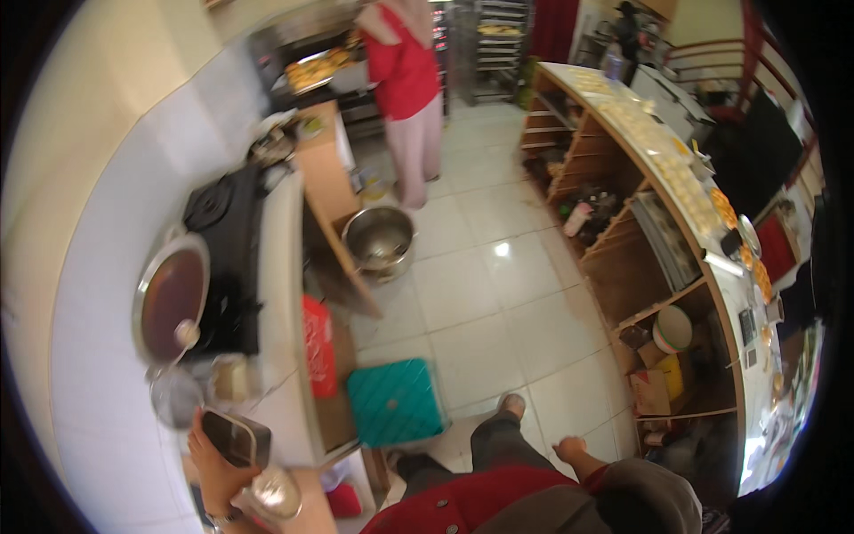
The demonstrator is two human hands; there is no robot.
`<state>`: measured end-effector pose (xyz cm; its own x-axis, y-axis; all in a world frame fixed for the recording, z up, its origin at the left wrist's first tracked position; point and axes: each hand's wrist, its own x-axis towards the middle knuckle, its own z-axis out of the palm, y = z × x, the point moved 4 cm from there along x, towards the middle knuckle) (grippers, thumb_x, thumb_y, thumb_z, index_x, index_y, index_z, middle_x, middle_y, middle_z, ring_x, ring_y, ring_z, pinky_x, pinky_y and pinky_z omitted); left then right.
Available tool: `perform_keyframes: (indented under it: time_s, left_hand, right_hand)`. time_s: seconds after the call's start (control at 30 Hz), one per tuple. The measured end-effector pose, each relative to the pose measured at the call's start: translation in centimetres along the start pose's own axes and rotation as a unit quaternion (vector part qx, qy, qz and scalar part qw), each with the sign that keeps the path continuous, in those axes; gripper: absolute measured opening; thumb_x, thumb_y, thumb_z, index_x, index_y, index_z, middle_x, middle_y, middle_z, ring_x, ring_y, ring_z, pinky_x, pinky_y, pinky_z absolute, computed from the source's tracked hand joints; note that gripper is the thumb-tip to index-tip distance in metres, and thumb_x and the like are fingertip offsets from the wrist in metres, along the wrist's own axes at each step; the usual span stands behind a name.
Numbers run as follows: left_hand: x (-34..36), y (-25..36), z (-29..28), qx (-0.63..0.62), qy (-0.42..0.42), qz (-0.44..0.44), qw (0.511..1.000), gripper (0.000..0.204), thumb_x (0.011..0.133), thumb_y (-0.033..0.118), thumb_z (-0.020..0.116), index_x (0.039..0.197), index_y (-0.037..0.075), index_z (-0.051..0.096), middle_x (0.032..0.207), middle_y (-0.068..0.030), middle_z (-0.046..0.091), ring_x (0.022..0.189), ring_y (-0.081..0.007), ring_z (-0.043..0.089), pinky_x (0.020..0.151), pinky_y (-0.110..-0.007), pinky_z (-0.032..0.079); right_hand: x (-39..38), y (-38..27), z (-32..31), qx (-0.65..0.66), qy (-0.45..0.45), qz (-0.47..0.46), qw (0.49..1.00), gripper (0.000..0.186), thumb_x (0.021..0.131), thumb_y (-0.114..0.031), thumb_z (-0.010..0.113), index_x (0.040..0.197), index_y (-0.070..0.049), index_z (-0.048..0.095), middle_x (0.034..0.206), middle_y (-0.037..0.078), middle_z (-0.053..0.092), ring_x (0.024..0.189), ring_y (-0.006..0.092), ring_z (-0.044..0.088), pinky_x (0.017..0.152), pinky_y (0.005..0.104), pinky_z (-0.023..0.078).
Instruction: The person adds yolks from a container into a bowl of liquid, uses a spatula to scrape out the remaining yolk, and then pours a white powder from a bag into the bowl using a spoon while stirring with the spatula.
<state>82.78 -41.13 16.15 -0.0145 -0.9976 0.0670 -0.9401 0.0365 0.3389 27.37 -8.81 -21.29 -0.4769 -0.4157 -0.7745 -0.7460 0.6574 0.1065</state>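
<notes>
At the lower left, my left hand (215, 472) grips a dark rectangular object with a pale rim (237, 438), its fingers along the left side; the exact kind is unclear. A shiny, pale round-topped thing (277, 492) stands right beside that wrist. Just beyond the fingers are a clear container (176, 397) and a second see-through container with pale contents (234, 378). My right hand (570, 447) hangs low on the right over the tiled floor, fingers curled in, with nothing visible in them.
A wide pan of brown liquid (173, 298) sits beside a black stove (227, 267). A teal stool (396, 402) and a large metal pot (380, 240) stand on the floor. Ahead, a person in red (409, 80) stands near a tray of food (318, 69). A long shelved counter (663, 169) curves along the right.
</notes>
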Motion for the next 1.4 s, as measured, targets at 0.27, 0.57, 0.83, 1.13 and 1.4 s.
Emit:
perform_keyframes:
  time_s: [0.27,0.57,0.83,1.13,1.4]
  left_hand:
    - [4.6,23.3,18.7,-0.061,-0.162,0.140,0.975,0.119,0.034,0.031,0.080,0.134,0.003,0.021,0.114,-0.0195,0.042,0.107,-0.0382,0.039,0.092,-0.046,0.031]
    - [13.8,44.7,27.9,-0.090,-0.197,0.289,0.933,0.116,0.038,0.035,0.079,0.135,0.008,0.021,0.113,-0.0217,0.040,0.108,-0.0376,0.038,0.094,-0.045,0.029]
    - [30.0,52.4,35.3,-0.016,-0.227,0.304,0.925,0.118,0.036,0.038,0.081,0.135,0.012,0.022,0.114,-0.0237,0.038,0.108,-0.0393,0.037,0.093,-0.047,0.027]
    - [51.2,67.0,38.4,-0.012,-0.221,0.394,0.892,0.112,0.039,0.035,0.079,0.135,0.015,0.025,0.115,-0.0262,0.036,0.110,-0.0415,0.035,0.091,-0.049,0.027]
    - [69.4,82.5,47.5,-0.041,-0.209,0.452,0.866,0.110,0.040,0.036,0.077,0.135,0.016,0.025,0.116,-0.0266,0.036,0.111,-0.0402,0.034,0.092,-0.050,0.026]
  right_hand:
    - [12.8,14.2,-5.1,0.109,0.124,-0.109,0.980,0.026,0.066,-0.025,0.071,0.087,-0.011,0.068,0.079,0.008,0.065,0.079,0.0228,0.062,0.071,0.0342,0.050]
    - [17.2,5.7,-37.0,0.325,0.212,-0.048,0.920,0.030,0.078,-0.037,0.056,0.074,-0.007,0.063,0.077,0.015,0.064,0.077,0.0318,0.061,0.068,0.0407,0.048]
    - [31.4,-2.0,-49.3,0.199,0.212,-0.125,0.949,0.026,0.077,-0.030,0.049,0.081,-0.009,0.065,0.083,0.014,0.064,0.082,0.0323,0.061,0.071,0.0436,0.048]
    - [42.8,6.3,-56.1,0.265,0.153,0.183,0.934,0.025,0.076,-0.014,0.050,0.094,-0.003,0.063,0.102,0.017,0.061,0.097,0.0304,0.059,0.081,0.0394,0.048]
    - [56.5,4.1,-63.3,0.237,0.000,0.150,0.960,0.032,0.077,-0.019,0.054,0.103,-0.002,0.061,0.109,0.017,0.059,0.103,0.0293,0.056,0.085,0.0363,0.046]
